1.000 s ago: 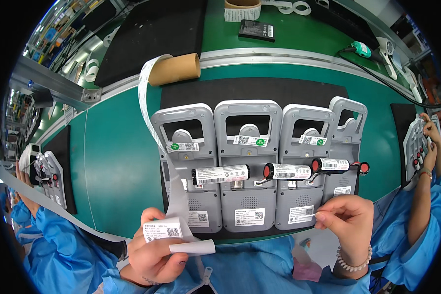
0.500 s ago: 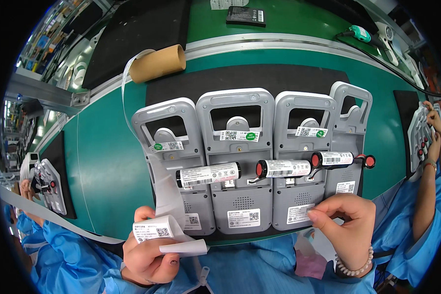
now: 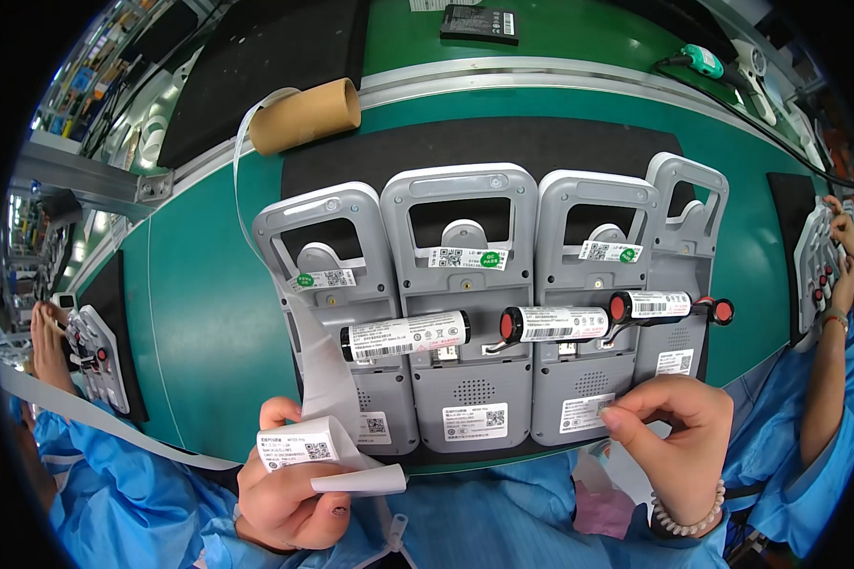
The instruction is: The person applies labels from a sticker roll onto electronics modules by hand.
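Observation:
My left hand (image 3: 294,498) is closed on a strip of label backing paper (image 3: 327,365), with one printed white sticker on it; the strip curls over the fingers. At the lower edge of the third grey handled device (image 3: 547,379), my right hand (image 3: 678,450) pinches the right end of a white label (image 3: 579,414), which lies on the casing. Several such devices lie back up in a row, including a second (image 3: 422,370) that bears a like label (image 3: 475,423). Across their middles rest cylindrical batteries: one on the left (image 3: 405,336), one in the centre (image 3: 555,323) and one on the right (image 3: 651,305).
Black mats (image 3: 465,142) lie on the green table (image 3: 194,303). A cardboard tube (image 3: 308,116) sits at the back, near a metal rail (image 3: 503,64) and a black battery pack (image 3: 479,25). Co-workers' hands handle devices at the far left (image 3: 49,341) and far right (image 3: 844,237).
The view has shifted slightly. My two hands keep nearly the same pose, the right one still at the label. At the far left, a co-worker's hand has moved up beside their device.

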A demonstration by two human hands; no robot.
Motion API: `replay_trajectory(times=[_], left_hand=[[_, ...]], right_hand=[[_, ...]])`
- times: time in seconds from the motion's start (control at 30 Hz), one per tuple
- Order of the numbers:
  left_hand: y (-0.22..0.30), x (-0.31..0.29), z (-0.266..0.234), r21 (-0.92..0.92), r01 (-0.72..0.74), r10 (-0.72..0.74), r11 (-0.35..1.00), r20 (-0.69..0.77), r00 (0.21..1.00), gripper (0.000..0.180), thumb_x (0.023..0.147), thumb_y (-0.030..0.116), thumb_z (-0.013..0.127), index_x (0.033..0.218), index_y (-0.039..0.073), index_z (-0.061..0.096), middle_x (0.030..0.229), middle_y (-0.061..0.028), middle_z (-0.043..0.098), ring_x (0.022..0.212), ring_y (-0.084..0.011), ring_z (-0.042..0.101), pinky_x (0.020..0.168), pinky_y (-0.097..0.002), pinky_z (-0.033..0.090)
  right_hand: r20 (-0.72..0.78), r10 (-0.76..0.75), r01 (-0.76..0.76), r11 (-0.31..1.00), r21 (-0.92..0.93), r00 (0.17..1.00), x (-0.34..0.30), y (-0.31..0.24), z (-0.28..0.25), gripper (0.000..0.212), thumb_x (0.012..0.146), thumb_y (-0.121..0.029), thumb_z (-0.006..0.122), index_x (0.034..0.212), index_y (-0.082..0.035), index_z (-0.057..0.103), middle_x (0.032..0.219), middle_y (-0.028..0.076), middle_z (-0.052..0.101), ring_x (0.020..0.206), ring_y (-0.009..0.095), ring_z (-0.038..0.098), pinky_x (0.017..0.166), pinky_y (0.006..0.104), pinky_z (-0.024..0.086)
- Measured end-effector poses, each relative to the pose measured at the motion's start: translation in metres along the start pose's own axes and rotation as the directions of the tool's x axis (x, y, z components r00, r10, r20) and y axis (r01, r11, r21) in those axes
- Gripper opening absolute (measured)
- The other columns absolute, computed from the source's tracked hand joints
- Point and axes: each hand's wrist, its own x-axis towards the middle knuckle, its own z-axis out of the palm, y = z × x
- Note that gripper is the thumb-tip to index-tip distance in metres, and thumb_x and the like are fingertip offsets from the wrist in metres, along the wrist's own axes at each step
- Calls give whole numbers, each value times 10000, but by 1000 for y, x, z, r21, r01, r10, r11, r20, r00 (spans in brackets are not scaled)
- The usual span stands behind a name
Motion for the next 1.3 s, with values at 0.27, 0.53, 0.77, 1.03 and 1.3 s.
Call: replay_trajectory(times=[0.27,0.53,0.77,1.03,1.3], left_hand=[[-2,0,0,-16,-22,22,1000,-5,1000,133,794,175,630,804,43,623,733,-78,665,643,-202,603,803,-410,354],[2,0,-1,4,0,0,1000,6,1000,191,836,224,601,791,38,592,724,-85,642,701,-227,548,799,-410,365],[9,4,-4,15,-57,57,998,10,998,122,789,147,641,811,27,642,726,-72,662,623,-200,595,791,-416,372],[11,-1,-13,18,-83,83,996,-25,996,193,821,224,630,798,34,654,706,-65,661,632,-198,608,813,-421,376],[23,10,-11,-25,-12,16,1000,153,988,259,741,39,594,999,31,588,910,-93,653,807,-250,602,827,-411,351]], right_hand=[[-4,24,-24,1000,2,1000,-1,0,1,83,702,17,731,728,31,654,657,74,649,578,106,620,552,213,491],[6,-536,409,637,-653,844,-6,7,15,190,636,-44,736,753,-35,587,623,52,551,507,193,539,440,284,402],[-22,-656,528,626,-574,754,-12,-2,23,229,587,-19,704,771,-49,573,658,54,568,537,216,545,467,307,430],[54,-621,554,731,397,782,-9,-39,97,222,738,-105,723,922,-36,619,865,72,615,700,224,600,593,292,491],[211,-405,275,844,460,889,-13,-41,99,127,763,-34,705,877,-11,652,791,73,651,620,110,603,555,221,475]])
